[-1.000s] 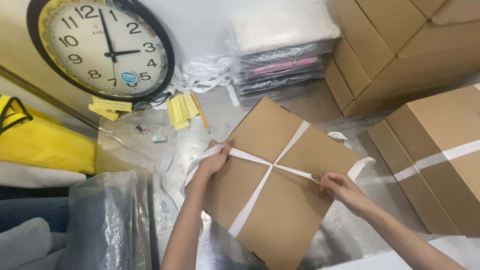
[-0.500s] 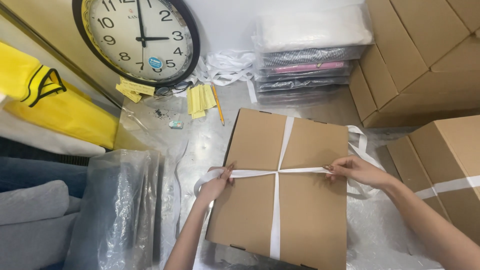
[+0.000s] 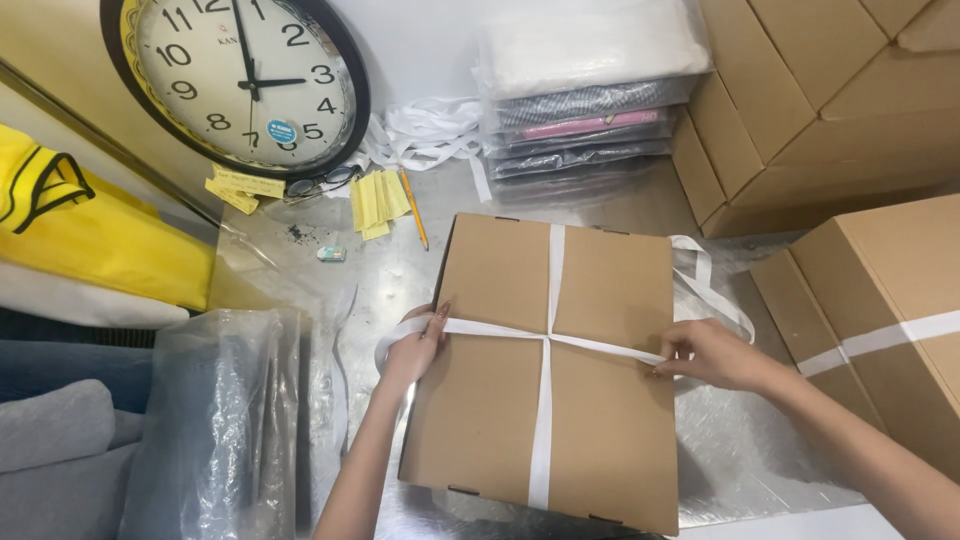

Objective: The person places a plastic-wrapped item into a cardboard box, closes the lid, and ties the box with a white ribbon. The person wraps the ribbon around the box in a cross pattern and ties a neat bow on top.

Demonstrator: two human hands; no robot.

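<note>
- The flat brown cardboard box [image 3: 545, 365] lay on the shiny metal table [image 3: 730, 450], crossed by a white strap [image 3: 545, 400].
- The left hand [image 3: 412, 348] pinched the strap at the box's left edge.
- The right hand [image 3: 712, 355] gripped the strap at the right edge, drawn taut.
- Behind stood a round black-rimmed wall clock [image 3: 245, 80], yellow paper slips [image 3: 378, 198] and a stack of bagged garments [image 3: 585, 110].
</note>
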